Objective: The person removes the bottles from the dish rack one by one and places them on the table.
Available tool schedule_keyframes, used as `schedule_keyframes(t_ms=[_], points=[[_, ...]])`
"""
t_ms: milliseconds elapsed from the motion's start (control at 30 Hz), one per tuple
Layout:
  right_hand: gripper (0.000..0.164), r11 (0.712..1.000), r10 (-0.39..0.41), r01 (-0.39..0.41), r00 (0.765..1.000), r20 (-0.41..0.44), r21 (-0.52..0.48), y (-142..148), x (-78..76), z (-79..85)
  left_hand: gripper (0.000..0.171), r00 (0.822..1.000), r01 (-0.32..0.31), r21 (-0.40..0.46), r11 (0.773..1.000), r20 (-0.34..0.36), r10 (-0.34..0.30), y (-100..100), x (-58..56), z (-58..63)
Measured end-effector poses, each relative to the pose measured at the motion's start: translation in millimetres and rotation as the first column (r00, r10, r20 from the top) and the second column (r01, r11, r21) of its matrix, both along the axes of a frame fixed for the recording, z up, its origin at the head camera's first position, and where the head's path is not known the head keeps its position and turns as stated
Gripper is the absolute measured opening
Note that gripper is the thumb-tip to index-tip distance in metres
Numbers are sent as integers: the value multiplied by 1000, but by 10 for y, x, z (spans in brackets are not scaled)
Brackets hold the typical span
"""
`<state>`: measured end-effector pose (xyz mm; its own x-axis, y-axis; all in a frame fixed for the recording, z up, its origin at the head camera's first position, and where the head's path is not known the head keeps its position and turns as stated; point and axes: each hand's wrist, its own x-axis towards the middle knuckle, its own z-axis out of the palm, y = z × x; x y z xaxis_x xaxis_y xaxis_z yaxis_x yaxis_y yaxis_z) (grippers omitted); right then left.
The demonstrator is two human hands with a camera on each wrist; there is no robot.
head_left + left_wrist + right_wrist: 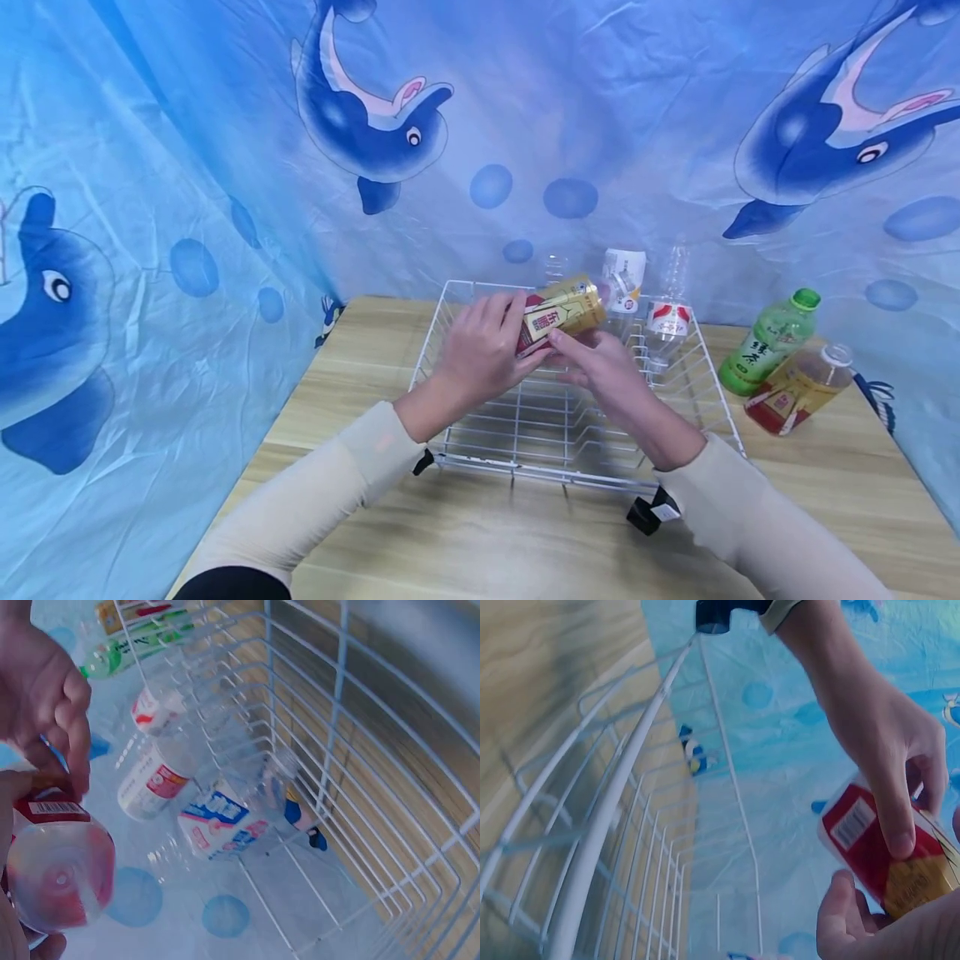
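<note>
Basket sits toward the far edge of the worktop, its far rim close to the blue dolphin curtain; a strip of wood shows btwn it & the worktop's L edge, wider stretch in front. Room on R is tighter: green bottle & amber bottle w/ white cap stand side by side nr the worktop's R edge, outside the basket; can't tell if they touch. Black feet show at the basket's near corners, R sleeve passing beside the R one. Red-and-gold bottle is held tilted above the basket, approx. over its middle, neck end pointing R. L hand is curled round the base end, thumb on label; R hand has thumb on label & fingers bent underneath, so both have hold of it. White wire basket has several bottles grouped at its far R part: clear bottle w/ red-white label upright nr far R corner, white-labelled bottle to its L, plus one w/ blue-white label in L wrist view. Front of basket shows mostly bare wires.
</note>
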<state>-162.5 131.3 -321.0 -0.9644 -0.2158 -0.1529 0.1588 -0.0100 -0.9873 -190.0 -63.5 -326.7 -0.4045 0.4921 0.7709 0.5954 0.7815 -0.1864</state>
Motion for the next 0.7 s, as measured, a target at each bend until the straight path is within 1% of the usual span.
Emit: schedule_keyframes(t_ms=[67, 133, 200, 267, 333, 400, 433, 500, 533, 567, 633, 700], points=[[61, 999, -38, 38, 999, -1, -37, -39, 4, 20, 77, 1000, -1, 15, 1000, 7, 1, 26, 49, -2], [57, 996, -63, 61, 998, -22, -71, -65, 7, 35, 81, 1000, -6, 21, 1000, 26, 5, 47, 100, -10], [54, 995, -75, 71, 996, -55, -71, -71, 5, 51, 84, 998, -19, 11, 1000, 56, 19, 60, 148, -16], [56, 995, -95, 92, 992, -87, -46, 12, 17, 44, 89, 995, -9, -9, 1000, 98, 10, 126, 175, -45], [57, 993, -111, 114, 988, -112, 21, 105, 32, 40, 92, 990, 14, -25, 1000, 141, -10, 177, 200, -65], [60, 987, -119, 131, 984, -130, 91, 199, 44, 35, 94, 981, 34, -51, 998, 192, -23, 201, 234, -76], [62, 983, -122, 139, 983, -136, 123, 241, 52, 33, 95, 973, 41, -68, 997, 228, -24, 201, 256, -74], [62, 970, -125, 152, 981, -150, 188, 305, 59, 39, 95, 950, 57, -108, 993, 311, -21, 158, 306, -58], [63, 967, -124, 154, 980, -155, 202, 328, 54, 42, 95, 931, 61, -134, 989, 364, -8, 112, 333, -50], [64, 963, -119, 154, 979, -163, 222, 345, 45, 49, 93, 911, 65, -158, 985, 413, 6, 47, 361, -46], [65, 957, -108, 149, 979, -174, 248, 372, 7, 69, 91, 859, 78, -193, 978, 510, 32, -129, 410, -49], [68, 950, -94, 144, 978, -187, 277, 406, -37, 97, 90, 808, 88, -210, 974, 586, 53, -338, 441, -95]])
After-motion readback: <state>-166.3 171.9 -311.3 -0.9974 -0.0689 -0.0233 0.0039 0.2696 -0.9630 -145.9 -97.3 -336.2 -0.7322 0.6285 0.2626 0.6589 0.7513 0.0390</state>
